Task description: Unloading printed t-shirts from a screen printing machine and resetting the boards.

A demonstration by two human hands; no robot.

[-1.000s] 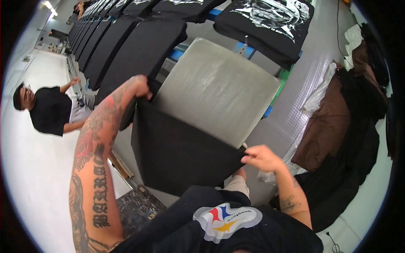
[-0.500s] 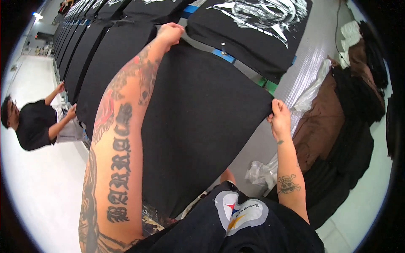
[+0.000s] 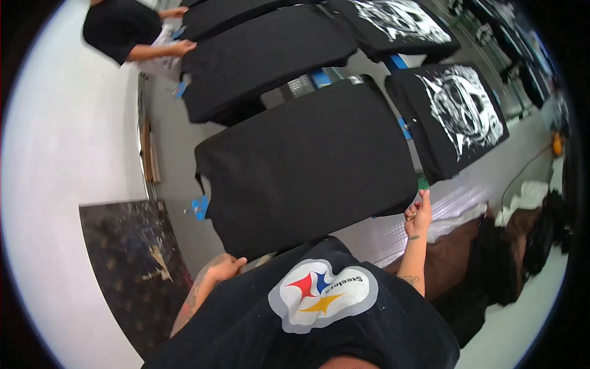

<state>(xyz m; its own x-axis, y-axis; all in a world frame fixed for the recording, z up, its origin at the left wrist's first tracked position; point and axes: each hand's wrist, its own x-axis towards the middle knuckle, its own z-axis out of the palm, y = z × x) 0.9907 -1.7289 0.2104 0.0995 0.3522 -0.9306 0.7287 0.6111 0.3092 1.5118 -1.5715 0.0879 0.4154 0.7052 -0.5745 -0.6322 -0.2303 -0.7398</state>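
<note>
A black T-shirt (image 3: 301,160) lies spread flat over a board in front of me, its curved neckline at the left end. My left hand (image 3: 226,267) is closed on the shirt's near left edge, close to my body. Just off the near right corner is my right hand (image 3: 419,214), its fingers curled in and no cloth visible in them. Beyond that corner, another black shirt (image 3: 430,123) with a white print (image 3: 464,104) lies on a separate board.
A co-worker (image 3: 123,31) at the far left has both hands at another black shirt (image 3: 264,61). Blue tape (image 3: 200,208) shows by the neckline. A dark stained panel (image 3: 126,252) stands at left. Brown and black cloth (image 3: 467,252) is heaped at right, beside clear plastic (image 3: 455,224).
My view has swung left. The shirt, earlier stretched between both hands, now lies flat on the board. My left hand has come from its far edge to its near left edge; my right hand is off the corner.
</note>
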